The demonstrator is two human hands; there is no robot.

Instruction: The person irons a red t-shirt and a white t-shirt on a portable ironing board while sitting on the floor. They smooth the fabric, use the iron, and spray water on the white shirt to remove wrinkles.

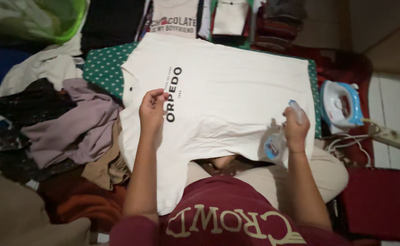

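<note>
A white T-shirt (236, 86) with black print lies spread flat on a green polka-dot mat (100, 68) in front of me. My left hand (152, 110) rests on the shirt beside the print, fingers curled with nothing in them. Over the shirt's right side, my right hand (295, 128) grips a clear spray bottle (277, 141) with a blue label, its nozzle pointing at the fabric.
A white and blue iron (341, 105) stands to the right of the mat, with a power strip (391, 135) and cords beside it. Loose clothes (63, 127) are heaped at left. Folded garments (227, 18) lie at the far edge. A green basket (49, 18) sits top left.
</note>
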